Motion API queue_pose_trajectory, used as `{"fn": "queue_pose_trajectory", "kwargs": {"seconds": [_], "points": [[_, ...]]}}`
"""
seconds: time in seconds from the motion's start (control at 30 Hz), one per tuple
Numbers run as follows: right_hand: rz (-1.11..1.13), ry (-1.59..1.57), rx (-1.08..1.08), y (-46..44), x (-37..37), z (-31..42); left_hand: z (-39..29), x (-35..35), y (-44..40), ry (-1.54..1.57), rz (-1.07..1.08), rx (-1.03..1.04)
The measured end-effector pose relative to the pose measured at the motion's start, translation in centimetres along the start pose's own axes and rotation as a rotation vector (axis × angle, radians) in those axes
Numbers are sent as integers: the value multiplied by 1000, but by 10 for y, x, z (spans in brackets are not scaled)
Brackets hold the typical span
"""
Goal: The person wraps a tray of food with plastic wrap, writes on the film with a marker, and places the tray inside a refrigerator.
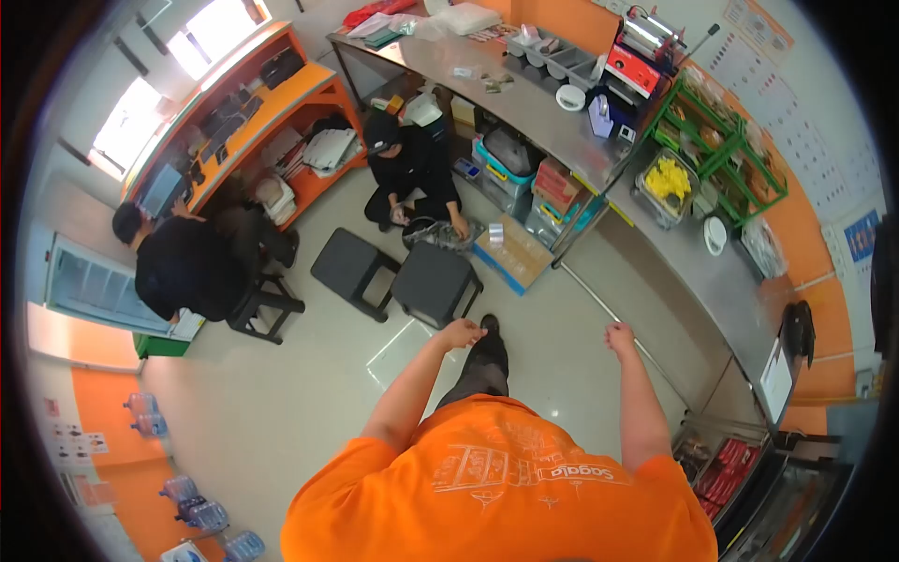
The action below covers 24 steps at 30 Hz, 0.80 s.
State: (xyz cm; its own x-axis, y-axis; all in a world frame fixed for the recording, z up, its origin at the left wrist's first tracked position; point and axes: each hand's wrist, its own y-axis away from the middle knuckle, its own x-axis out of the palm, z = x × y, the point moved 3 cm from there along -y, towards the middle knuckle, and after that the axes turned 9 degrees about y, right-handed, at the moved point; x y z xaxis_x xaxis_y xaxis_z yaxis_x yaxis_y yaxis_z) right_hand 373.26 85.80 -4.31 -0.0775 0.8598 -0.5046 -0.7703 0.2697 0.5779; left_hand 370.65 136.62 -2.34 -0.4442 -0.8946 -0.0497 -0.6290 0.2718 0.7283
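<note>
My left hand point(463, 333) hangs in front of me above my dark shoe, its fingers curled together, and I see nothing in it. The nearest thing to it is a black plastic stool point(436, 277) just ahead, apart from the hand. Out to the other side, my right hand point(618, 338) is closed in a loose fist, with no object showing. It is over the floor near the metal leg rail of the steel counter point(646, 225), not visibly touching it. A second black stool point(348, 267) stands beside the first.
One person point(408, 173) sits low beside a black bag, near a flat cardboard box point(512, 253). Another person point(187, 253) sits on a stool at the orange desk point(253, 112). Green racks point(716, 150) and a tray of yellow pieces point(667, 183) stand on the counter.
</note>
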Motion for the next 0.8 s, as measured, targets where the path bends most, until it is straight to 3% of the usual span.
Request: {"fn": "queue_pose_trajectory", "kwargs": {"seconds": [0.1, 0.17, 0.23, 0.3, 0.33, 0.37, 0.47, 0.57, 0.6, 0.7, 0.8], "points": [[61, 35, -160, -92, 20, 132, -116, -55, -113, 150, -54, 20], [101, 163, -284, -80, 68, 144, -128, -73, -162, 76, -36, 72], [237, 165, -240, -93, 80, 214, -199, -111, -288, -62, 41, 178], [418, 178, -286, -104, 88, 278, -318, -148, -336, 278, -189, 114], [517, 202, -305, -101, 84, 296, -343, -160, -371, 265, -404, 193], [500, 203, -299, -101, 71, 315, -359, -171, -406, 263, -626, 267], [434, 242, -294, -137, 31, 394, -480, -207, -415, 597, -914, 284], [338, 339, -471, -167, 0, 446, -481, -209, -465, 190, -1328, 101], [287, 381, -556, -195, -7, 476, -474, -207, -487, 346, -1365, 213], [222, 597, -685, -301, 0, 580, -507, -198, -467, 350, -1423, -17], [107, 837, -877, -399, 49, 684, -503, -200, -473, 298, -1485, 64]]}}
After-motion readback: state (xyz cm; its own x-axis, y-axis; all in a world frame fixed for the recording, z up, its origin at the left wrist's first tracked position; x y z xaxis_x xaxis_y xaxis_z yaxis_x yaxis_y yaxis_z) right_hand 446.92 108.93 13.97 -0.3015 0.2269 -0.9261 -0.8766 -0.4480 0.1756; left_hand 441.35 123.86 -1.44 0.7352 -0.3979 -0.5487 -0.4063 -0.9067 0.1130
